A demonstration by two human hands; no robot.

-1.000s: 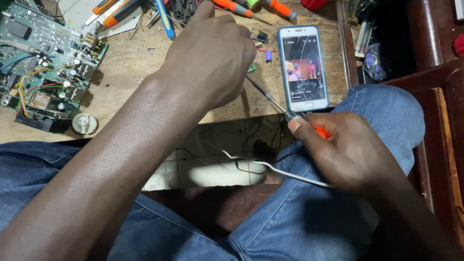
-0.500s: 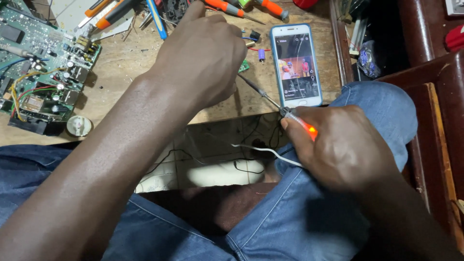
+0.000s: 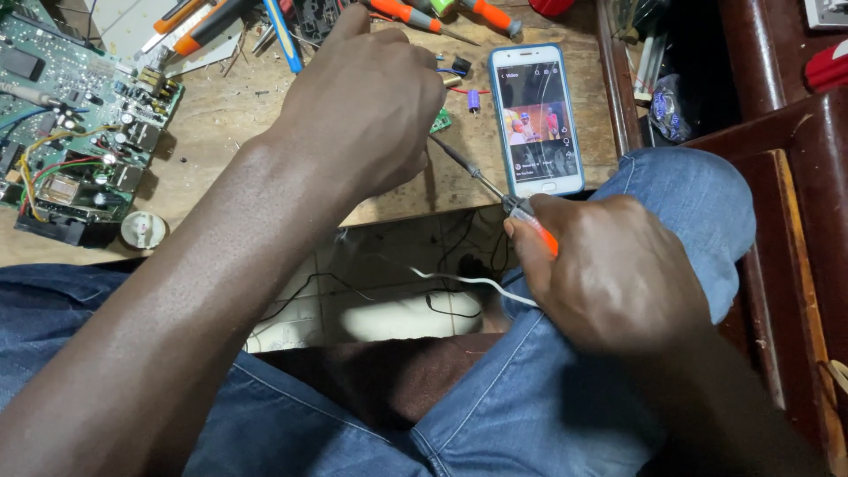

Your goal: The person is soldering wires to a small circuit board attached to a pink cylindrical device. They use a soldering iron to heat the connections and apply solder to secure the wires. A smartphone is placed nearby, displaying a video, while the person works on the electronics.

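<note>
My right hand [image 3: 609, 274] grips a soldering iron [image 3: 495, 193] with an orange handle; its thin metal tip points up-left toward a small green circuit piece [image 3: 441, 121] on the wooden bench. A white cord [image 3: 468, 283] trails from the iron over my jeans-covered knee. My left hand [image 3: 367, 106] rests curled on the bench over that small piece, fingers closed around something I cannot make out. A white smartphone [image 3: 536, 119] with a lit screen lies just right of the iron's tip.
A large green circuit board [image 3: 75, 132] with coloured wires lies at the far left, a round white part [image 3: 142, 230] beside it. Orange-handled screwdrivers [image 3: 415, 15] and a blue pen [image 3: 284, 35] lie along the back. Dark wooden furniture [image 3: 795, 177] stands at the right.
The view has shifted slightly. My right hand with the iron has slid a little along my knee, while my left hand stays over the small piece.
</note>
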